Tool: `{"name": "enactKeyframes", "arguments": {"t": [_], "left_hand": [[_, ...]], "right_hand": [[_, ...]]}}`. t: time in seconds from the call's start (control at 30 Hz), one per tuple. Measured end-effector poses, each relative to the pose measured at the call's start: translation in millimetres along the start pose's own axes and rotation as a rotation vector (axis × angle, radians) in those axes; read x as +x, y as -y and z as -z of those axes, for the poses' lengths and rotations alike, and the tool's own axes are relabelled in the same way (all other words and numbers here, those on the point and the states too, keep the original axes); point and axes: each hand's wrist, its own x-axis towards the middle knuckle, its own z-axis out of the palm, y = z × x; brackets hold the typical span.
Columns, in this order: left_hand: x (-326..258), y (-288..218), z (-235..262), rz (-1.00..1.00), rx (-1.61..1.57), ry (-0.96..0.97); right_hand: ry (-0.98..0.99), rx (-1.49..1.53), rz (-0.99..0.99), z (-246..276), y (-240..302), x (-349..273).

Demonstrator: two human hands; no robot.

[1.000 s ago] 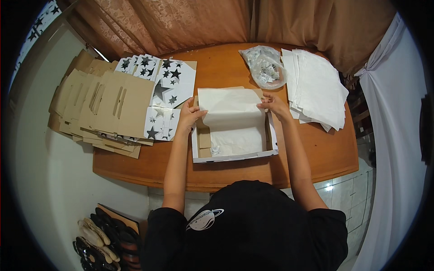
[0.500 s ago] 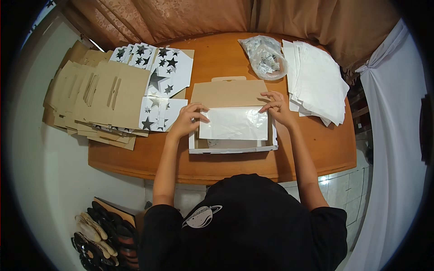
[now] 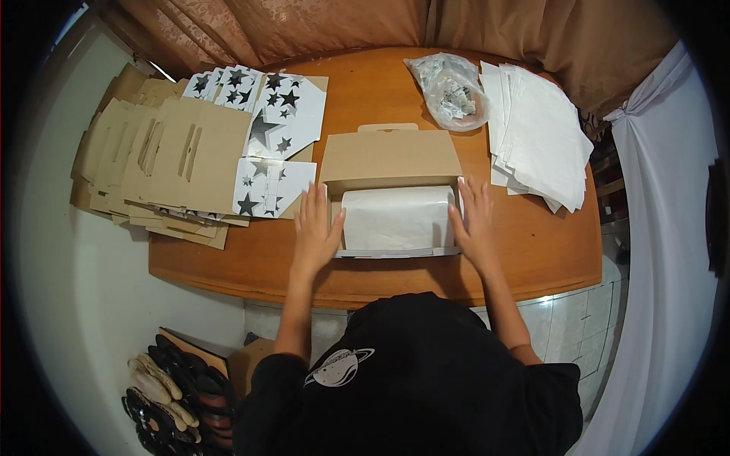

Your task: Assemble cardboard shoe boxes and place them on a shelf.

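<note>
In front of me on the table is a cardboard box (image 3: pixel 391 157) with its brown lid raised at the back. A sheet of white tissue paper (image 3: pixel 397 219) lies inside, covering most of the bottom; whatever is under it is hidden. My left hand (image 3: pixel 315 232) rests along the box's left wall, fingers stretched out, thumb near the paper. On the opposite side my right hand (image 3: pixel 474 222) lies along the right wall with its fingers extended and its thumb by the paper's edge. Neither hand grips anything.
Flat cardboard boxes (image 3: pixel 194 152), some printed with black stars (image 3: pixel 281 114), are piled at the left. A clear plastic bag (image 3: pixel 456 99) with small pieces in it and a stack of white paper sheets (image 3: pixel 541 137) sit at the back right. Shoes (image 3: pixel 179 391) stand at lower left.
Both hands have let go of the white tissue paper, which has gone from above the box down into it. My hands have moved to the box's two sides, fingers straightened.
</note>
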Motion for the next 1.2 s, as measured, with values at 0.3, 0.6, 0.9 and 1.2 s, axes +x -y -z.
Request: {"name": "enactKeyframes", "arguments": {"t": [0.3, 0.6, 0.9, 1.2], "left_hand": [[12, -5, -23, 0.14, 0.392, 0.117], [85, 38, -26, 0.282, -1.026, -0.252], [56, 83, -11, -0.14, -0.813, 0.174], [0, 52, -1, -0.307, -0.367, 0.047]], "right_hand": [[0.193, -0.514, -0.145, -16, 17, 2], [-0.315, 0.963, -0.265, -39, -21, 78], [0.088, 0.388, 0.119, -20, -57, 56], [0.226, -0.004, 0.262, 17, -19, 7]]}}
